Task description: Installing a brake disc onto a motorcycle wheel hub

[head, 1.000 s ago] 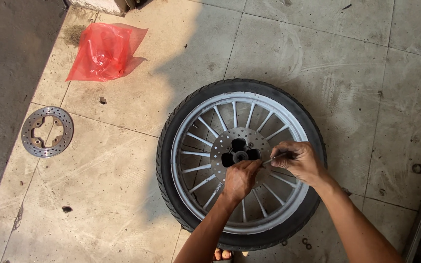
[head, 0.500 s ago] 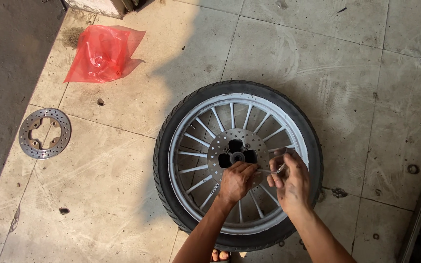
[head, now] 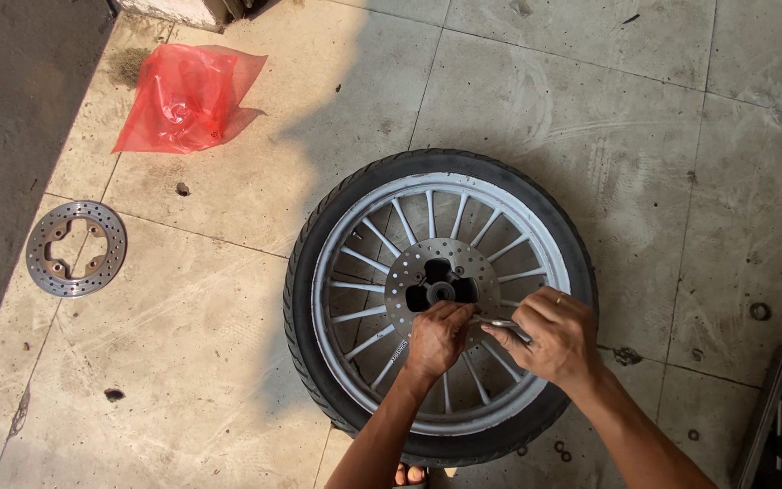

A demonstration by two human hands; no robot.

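Wheel (head: pixel 441 303) flat – silver spokes, drilled disc (head: pixel 409 272), left hand (head: pixel 436 337) pressing, right hand (head: pixel 554 337) fingers clamped on wrench (head: pixel 500 323)

Head view, own body only. Two forearms visible from the bottom edge, both bare to the frame edge; no sleeve, glove or wristwatch seen. Left hand (head: pixel 436 340): bare, knuckles toward the camera, no ring discernible. Right hand (head: pixel 549 335): bare, one thin gold-coloured ring (head: pixel 559 300) on a finger near the upper knuckles. Toes (head: pixel 412 474) of one foot show at the bottom edge between the forearms; footwear cannot be made out. Rest of the body out of view.
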